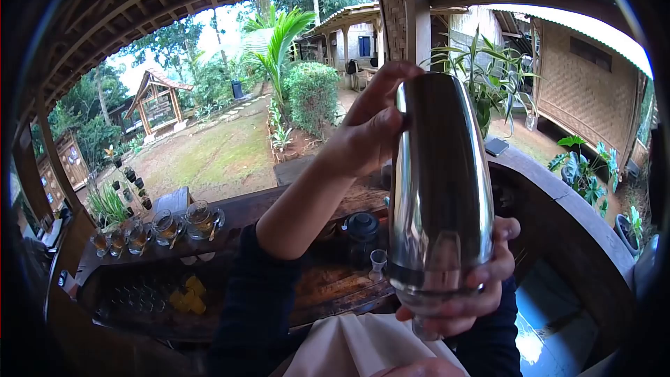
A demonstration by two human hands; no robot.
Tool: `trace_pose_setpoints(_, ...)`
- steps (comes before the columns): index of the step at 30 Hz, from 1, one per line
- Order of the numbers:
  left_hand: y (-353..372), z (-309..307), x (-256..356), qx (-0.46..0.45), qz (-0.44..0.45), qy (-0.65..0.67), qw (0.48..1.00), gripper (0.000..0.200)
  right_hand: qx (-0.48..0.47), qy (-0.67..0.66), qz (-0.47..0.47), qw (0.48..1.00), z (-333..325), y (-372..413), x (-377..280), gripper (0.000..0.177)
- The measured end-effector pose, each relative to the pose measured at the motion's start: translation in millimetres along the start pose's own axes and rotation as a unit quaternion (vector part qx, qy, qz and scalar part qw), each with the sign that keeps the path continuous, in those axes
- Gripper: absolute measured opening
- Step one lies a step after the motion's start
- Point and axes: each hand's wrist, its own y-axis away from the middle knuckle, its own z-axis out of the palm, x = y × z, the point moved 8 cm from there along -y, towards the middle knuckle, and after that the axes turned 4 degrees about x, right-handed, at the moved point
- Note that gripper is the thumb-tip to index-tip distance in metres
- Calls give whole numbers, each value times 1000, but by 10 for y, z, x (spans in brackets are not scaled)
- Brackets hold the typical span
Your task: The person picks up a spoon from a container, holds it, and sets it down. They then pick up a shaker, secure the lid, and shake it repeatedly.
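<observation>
A shiny metal cocktail shaker is held up close in front of me, slightly tilted, its broad flat end at the top and its narrower capped end pointing down. Near the upper end my left hand grips its left side, the thumb pressed on the metal and the other fingers partly behind it. My right hand wraps round the lower end, fingers curled over the shoulder. Below and left of the shaker, a small clear glass and a dark lidded jar stand on the wooden counter.
Several glass cups with amber liquid line the counter's far left. Yellow pieces and clear glassware lie in a dark recess nearer me. A phone-like dark object rests on the right ledge. Potted plants stand beyond.
</observation>
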Motion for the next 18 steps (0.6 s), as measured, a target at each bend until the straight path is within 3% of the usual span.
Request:
trace_pose_setpoints(2, -92, -267, -102, 32, -132, -71, 988, 39, -19, 61, 115, 991, -85, 125, 240, 35)
trace_pose_setpoints(3, -141, -617, -231, 118, -147, -67, 980, 39, -134, 129, 227, 956, -130, 379, 470, 33)
trace_pose_setpoints(4, -95, -1144, -469, 193, -214, -17, 958, 35, -88, 57, 272, 956, -153, 697, 743, 32)
trace_pose_setpoints(5, 12, -1501, -673, 263, -278, 35, 923, 33, 25, 48, 403, 914, -103, 902, 949, 32)
trace_pose_setpoints(6, 87, -1486, -755, 281, -300, 41, 910, 31, -3, -11, 618, 786, -39, 1250, 1172, 39)
trace_pose_setpoints(7, 182, -1447, -825, 299, -323, 46, 897, 30, 18, -15, 715, 698, -67, 1447, 1198, 40)
trace_pose_setpoints(8, 148, -1447, -663, 222, -218, -170, 935, 35, -43, 11, 629, 777, -59, 1232, 1134, 41)
trace_pose_setpoints(9, 177, -1342, -606, 226, -215, -171, 935, 35, -104, 35, 528, 842, -26, 952, 1004, 42)
trace_pose_setpoints(11, 191, -720, -540, 203, -265, 134, 933, 35, -166, 48, 294, 940, 93, 257, 559, 47)
trace_pose_setpoints(12, 178, -395, -269, 126, -157, -37, 979, 41, -162, 45, 297, 940, 104, 287, 528, 47)
trace_pose_setpoints(13, 193, -95, -44, 41, -41, -207, 977, 47, -146, 67, 276, 948, 94, 298, 482, 50)
trace_pose_setpoints(14, 191, 89, 77, -116, 88, -241, 959, 50, -132, 89, 253, 954, 85, 315, 434, 53)
trace_pose_setpoints(15, 158, 15, 98, -116, 90, -243, 959, 50, -118, 111, 230, 959, 73, 333, 379, 56)
trace_pose_setpoints(17, 74, -571, -75, 125, -94, -112, 981, 46, -94, 156, 184, 966, 49, 369, 244, 63)
trace_pose_setpoints(18, -6, -1012, -256, 159, -125, -58, 978, 41, -88, 134, 297, 941, 115, 558, 522, 52)
